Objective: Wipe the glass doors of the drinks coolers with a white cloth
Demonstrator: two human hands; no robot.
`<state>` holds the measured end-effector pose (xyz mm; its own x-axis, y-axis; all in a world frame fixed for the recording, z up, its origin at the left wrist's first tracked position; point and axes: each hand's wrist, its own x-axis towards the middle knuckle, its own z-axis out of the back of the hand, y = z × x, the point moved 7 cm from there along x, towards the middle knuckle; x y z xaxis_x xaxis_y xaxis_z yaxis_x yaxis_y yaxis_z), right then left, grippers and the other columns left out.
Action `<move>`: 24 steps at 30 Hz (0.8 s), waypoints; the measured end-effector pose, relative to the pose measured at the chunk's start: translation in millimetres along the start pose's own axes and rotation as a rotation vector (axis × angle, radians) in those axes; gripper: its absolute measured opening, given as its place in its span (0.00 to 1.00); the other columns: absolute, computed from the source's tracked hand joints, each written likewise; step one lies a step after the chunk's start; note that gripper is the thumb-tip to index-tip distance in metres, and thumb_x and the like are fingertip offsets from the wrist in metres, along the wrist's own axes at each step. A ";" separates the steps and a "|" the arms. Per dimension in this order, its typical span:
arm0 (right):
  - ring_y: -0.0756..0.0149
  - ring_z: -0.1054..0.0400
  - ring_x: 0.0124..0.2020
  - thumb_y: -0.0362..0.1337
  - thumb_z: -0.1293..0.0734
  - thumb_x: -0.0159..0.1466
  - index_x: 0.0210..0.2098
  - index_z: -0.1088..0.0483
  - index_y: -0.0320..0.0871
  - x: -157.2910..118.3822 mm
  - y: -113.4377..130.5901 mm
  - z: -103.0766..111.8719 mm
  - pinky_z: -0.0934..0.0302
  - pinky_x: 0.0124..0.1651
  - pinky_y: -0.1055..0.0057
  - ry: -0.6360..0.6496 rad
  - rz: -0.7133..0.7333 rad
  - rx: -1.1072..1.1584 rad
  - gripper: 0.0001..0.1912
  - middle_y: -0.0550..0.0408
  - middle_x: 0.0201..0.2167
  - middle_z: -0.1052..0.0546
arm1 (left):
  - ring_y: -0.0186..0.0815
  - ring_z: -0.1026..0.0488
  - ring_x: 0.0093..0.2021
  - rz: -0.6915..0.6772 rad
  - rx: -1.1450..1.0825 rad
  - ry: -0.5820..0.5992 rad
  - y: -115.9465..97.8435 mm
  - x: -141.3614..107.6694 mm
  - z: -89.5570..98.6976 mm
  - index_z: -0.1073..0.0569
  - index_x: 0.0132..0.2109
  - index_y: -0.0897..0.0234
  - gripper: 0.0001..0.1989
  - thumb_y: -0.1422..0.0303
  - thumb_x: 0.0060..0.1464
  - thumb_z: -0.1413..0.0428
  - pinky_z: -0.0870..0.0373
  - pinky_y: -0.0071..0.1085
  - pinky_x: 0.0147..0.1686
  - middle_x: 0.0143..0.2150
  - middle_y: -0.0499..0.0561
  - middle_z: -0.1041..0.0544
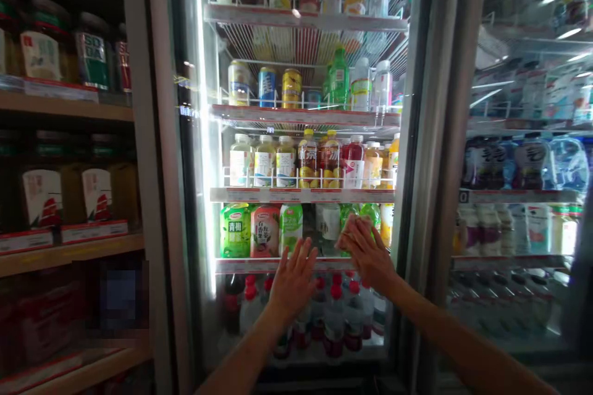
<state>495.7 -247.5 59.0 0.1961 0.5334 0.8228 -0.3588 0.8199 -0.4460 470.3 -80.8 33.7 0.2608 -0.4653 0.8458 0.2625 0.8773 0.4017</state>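
My right hand [373, 259] presses a pinkish cloth [348, 233] flat against the glass front [309, 231] of a lit drinks fridge. Part of the cloth lies hidden under the fingers. To its left, my left hand [295, 276] is raised with fingers stretched out and holds nothing; whether it touches the glass I cannot tell. Behind the hands, through the glass, stand a green drink pouch [235, 231], a reddish pouch [265, 232] and more green packs. Red-capped bottles [336, 315] fill the bottom level.
Upper fridge shelves carry tea bottles [264, 160], cans [291, 89] and a green bottle [340, 77]. On the left is a wooden shelf [69, 111] with large bottles. A metal door frame [445, 136] separates another fridge of bottles [528, 160] on the right.
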 end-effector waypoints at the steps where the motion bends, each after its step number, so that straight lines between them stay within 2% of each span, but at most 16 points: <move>1: 0.56 0.56 0.64 0.31 0.39 0.59 0.54 0.36 0.43 -9.6 4.1 -1.4 0.60 0.64 0.53 0.006 0.022 -0.002 0.23 0.50 0.61 0.41 | 0.43 0.54 0.66 -0.012 -0.010 0.011 -7.5 1.6 0.0 0.45 0.62 0.64 0.31 0.55 0.54 0.52 0.54 0.44 0.62 0.64 0.55 0.44; 5: 0.61 0.53 0.64 0.30 0.40 0.60 0.55 0.37 0.44 -64.1 26.8 -10.5 0.59 0.64 0.58 0.075 0.236 -0.006 0.23 0.53 0.61 0.41 | 0.43 0.53 0.66 -0.077 -0.046 0.021 -26.6 0.3 1.2 0.45 0.61 0.64 0.31 0.55 0.54 0.51 0.54 0.44 0.61 0.65 0.55 0.45; 7: 0.63 0.53 0.64 0.29 0.41 0.60 0.55 0.37 0.45 -67.3 18.7 -8.4 0.61 0.65 0.58 0.096 0.261 -0.014 0.23 0.55 0.61 0.40 | 0.42 0.53 0.66 -0.089 -0.051 0.008 -27.9 0.3 0.9 0.44 0.61 0.63 0.31 0.54 0.53 0.51 0.54 0.43 0.62 0.65 0.54 0.44; 11: 0.57 0.55 0.64 0.32 0.40 0.60 0.55 0.37 0.43 -21.0 -35.7 12.7 0.59 0.64 0.53 0.044 0.019 -0.068 0.22 0.49 0.61 0.40 | 0.42 0.53 0.66 -0.070 -0.052 0.006 -27.7 8.5 -2.0 0.42 0.60 0.63 0.29 0.55 0.55 0.52 0.56 0.43 0.62 0.64 0.54 0.44; 13: 0.54 0.56 0.64 0.33 0.40 0.60 0.54 0.36 0.41 -13.7 -52.0 18.7 0.57 0.62 0.51 0.008 -0.075 -0.097 0.22 0.46 0.61 0.41 | 0.42 0.53 0.65 -0.072 -0.067 0.010 -31.8 12.1 -2.3 0.41 0.59 0.64 0.29 0.54 0.55 0.52 0.57 0.44 0.62 0.64 0.54 0.43; 15: 0.54 0.57 0.65 0.32 0.40 0.59 0.53 0.36 0.41 -34.1 -49.1 16.5 0.55 0.62 0.52 0.006 -0.082 -0.107 0.22 0.46 0.61 0.42 | 0.43 0.53 0.65 -0.086 -0.075 0.012 -37.6 12.0 -1.8 0.41 0.59 0.64 0.28 0.54 0.55 0.53 0.56 0.44 0.62 0.64 0.54 0.43; 18: 0.58 0.56 0.64 0.30 0.39 0.57 0.53 0.35 0.46 -91.5 -30.1 2.7 0.54 0.62 0.56 0.083 -0.013 -0.096 0.24 0.51 0.61 0.41 | 0.42 0.53 0.65 -0.097 -0.085 0.017 -43.5 6.0 -2.8 0.41 0.59 0.64 0.28 0.55 0.55 0.52 0.55 0.44 0.62 0.64 0.54 0.44; 20: 0.60 0.55 0.64 0.29 0.39 0.56 0.53 0.36 0.48 -113.6 -25.9 -3.4 0.55 0.62 0.57 0.131 0.029 -0.093 0.25 0.54 0.60 0.39 | 0.42 0.53 0.65 -0.098 -0.101 0.048 -44.9 1.9 -7.3 0.42 0.60 0.63 0.29 0.55 0.54 0.52 0.53 0.44 0.61 0.65 0.55 0.45; 22: 0.60 0.54 0.64 0.30 0.40 0.57 0.54 0.37 0.48 -105.9 -36.1 -0.5 0.55 0.62 0.56 0.127 0.020 -0.094 0.25 0.53 0.60 0.39 | 0.42 0.53 0.65 -0.092 -0.112 0.086 -45.4 0.5 -12.9 0.44 0.61 0.63 0.30 0.55 0.54 0.52 0.52 0.44 0.61 0.65 0.55 0.46; 24: 0.58 0.55 0.64 0.32 0.40 0.59 0.55 0.38 0.45 -78.0 -56.8 8.4 0.54 0.62 0.54 0.072 -0.058 -0.106 0.23 0.49 0.61 0.40 | 0.43 0.53 0.65 -0.082 -0.118 0.099 -45.9 1.7 -15.9 0.45 0.61 0.63 0.30 0.56 0.54 0.52 0.52 0.45 0.61 0.65 0.56 0.45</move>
<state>493.1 -337.4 23.2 0.2801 0.4951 0.8225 -0.2475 0.8650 -0.4364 473.5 -123.7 11.1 0.3225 -0.5492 0.7709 0.3922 0.8188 0.4192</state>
